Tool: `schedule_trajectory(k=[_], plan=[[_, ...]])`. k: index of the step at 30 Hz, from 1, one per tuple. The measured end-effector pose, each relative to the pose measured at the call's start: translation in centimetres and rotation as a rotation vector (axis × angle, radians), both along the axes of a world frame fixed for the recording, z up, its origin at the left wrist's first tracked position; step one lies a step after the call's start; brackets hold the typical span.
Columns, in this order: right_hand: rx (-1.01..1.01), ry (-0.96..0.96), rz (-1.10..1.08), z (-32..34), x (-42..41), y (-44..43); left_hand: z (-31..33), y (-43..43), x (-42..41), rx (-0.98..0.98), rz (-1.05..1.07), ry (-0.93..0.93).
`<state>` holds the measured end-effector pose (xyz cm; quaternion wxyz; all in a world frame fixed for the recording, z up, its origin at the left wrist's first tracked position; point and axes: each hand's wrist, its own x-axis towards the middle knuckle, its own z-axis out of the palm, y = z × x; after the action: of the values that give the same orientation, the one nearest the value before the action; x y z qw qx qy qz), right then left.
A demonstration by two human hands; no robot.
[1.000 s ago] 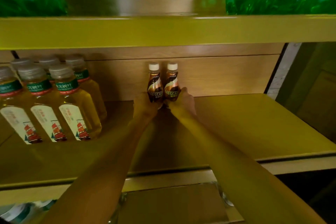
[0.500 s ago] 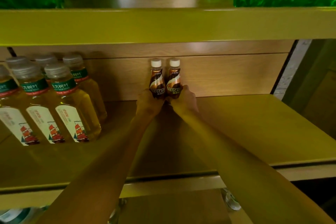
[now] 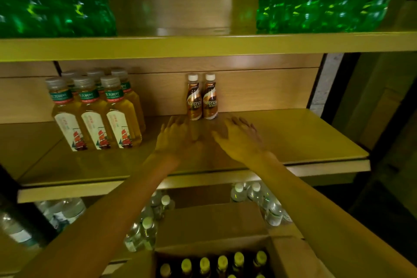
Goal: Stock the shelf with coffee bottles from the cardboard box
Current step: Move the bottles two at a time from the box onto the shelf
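My hands, left (image 3: 178,140) and right (image 3: 242,140), are open and empty; a careless reach toward the cardboard box (image 3: 291,253) could topple the two Nescafé bottles (image 3: 202,99).

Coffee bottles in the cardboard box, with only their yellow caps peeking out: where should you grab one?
Probably by the neck just under a yellow-capped coffee bottle top, coming straight down from above. They stand upright and packed close inside the brown cardboard box, so only caps show and the sides are blocked. Both the left hand and right hand are open and free.
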<state>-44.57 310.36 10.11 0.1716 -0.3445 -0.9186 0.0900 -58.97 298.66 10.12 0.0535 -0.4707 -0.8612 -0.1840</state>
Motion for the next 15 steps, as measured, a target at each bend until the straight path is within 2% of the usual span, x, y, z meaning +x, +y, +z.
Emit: schedule_trajectory(k=[5, 12, 15], plan=[[-0.001, 0.021, -0.031, -0.5, 4.5, -3.5, 0.1, -4.2, 4.7, -0.089, 0.011, -0.002], [0.002, 0.119, -0.019, -4.5, 9.6, -8.4, -3.6, -9.0, 10.2, 0.050, -0.043, 0.042], [-0.029, 0.084, -0.025, -7.7, 11.3, -10.4, -6.9, -10.6, 11.5, 0.066, -0.093, 0.072]])
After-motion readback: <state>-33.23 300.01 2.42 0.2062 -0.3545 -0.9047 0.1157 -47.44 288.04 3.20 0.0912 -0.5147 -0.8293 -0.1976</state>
